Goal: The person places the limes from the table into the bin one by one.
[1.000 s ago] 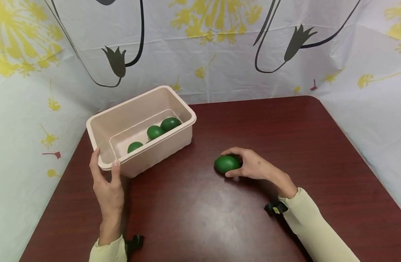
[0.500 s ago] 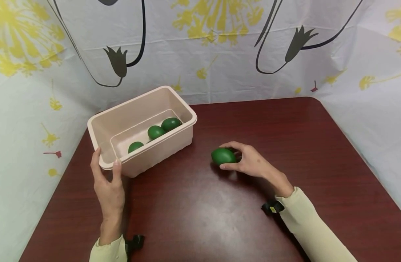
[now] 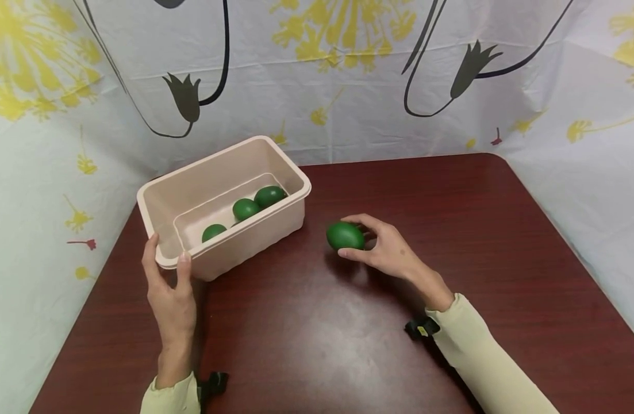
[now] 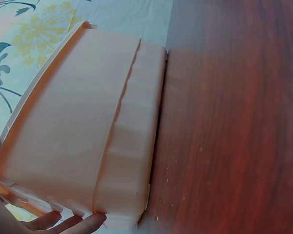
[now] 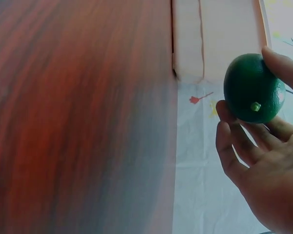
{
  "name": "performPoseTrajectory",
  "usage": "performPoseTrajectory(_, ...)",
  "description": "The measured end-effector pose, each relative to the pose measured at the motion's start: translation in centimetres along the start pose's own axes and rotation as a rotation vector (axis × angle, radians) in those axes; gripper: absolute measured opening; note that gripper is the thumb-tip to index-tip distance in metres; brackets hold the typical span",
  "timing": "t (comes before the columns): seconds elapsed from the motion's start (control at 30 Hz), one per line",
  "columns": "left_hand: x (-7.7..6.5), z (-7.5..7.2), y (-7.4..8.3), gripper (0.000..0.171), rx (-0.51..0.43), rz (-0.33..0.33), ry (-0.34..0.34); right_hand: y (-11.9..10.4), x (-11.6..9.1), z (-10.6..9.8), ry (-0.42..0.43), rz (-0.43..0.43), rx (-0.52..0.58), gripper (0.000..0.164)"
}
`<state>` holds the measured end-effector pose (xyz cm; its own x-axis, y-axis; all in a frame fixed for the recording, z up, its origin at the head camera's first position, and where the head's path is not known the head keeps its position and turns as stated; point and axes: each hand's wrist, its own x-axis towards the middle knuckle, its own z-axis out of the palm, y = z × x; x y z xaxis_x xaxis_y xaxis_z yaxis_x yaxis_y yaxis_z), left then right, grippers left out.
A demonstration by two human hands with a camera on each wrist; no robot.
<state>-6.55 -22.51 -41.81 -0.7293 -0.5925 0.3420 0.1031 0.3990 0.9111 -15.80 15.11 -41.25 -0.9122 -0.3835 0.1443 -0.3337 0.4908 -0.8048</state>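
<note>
My right hand [image 3: 391, 250] holds a dark green lime [image 3: 345, 236] between thumb and fingertips, a little above the table and right of a beige plastic bin [image 3: 260, 241]. In the right wrist view the stem nub of the lime [image 5: 254, 87] faces the camera. At the bin's near left corner my left hand [image 3: 173, 305] grips the rim, thumb on the front side and fingers round the end; the left wrist view has those fingers [image 4: 88, 223] against the end wall. Inside the bin lie a few green limes [image 3: 246, 209], partly hidden by its front wall.
The dark red-brown wooden table [image 3: 296, 333] carries the bin at its back left. Behind and beside it hangs a white sheet [image 3: 348, 126] printed with yellow and grey flowers. Dark straps [image 3: 422, 328] sit at both wrists, by the pale sleeves.
My right hand has lifted the lime off the table and carried it left and away from me, towards the bin. The left hand and the bin have stayed in place.
</note>
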Motion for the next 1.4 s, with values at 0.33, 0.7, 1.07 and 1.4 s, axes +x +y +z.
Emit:
performPoseTrajectory(0.33,0.0,-0.1,0.1,0.061,-0.006,-0.002,-0.005,-0.7,0.4,0.4,0.075,-0.005,0.032,0.058)
performPoseTrajectory(0.7,0.0,0.0,0.1,0.061,-0.006,-0.015,-0.009,-1.9,0.9,1.1,0.146,-0.051,0.057,0.057)
performPoseTrajectory(1.07,0.0,0.0,-0.1,0.061,-0.001,-0.012,-0.002,-2.7,1.5,1.9,0.212,-0.173,0.08,0.06)
performPoseTrajectory(1.4,0.0,0.0,-0.1,0.061,0.007,-0.012,-0.007,-3.5,1.9,2.0,0.243,-0.209,0.092,0.06)
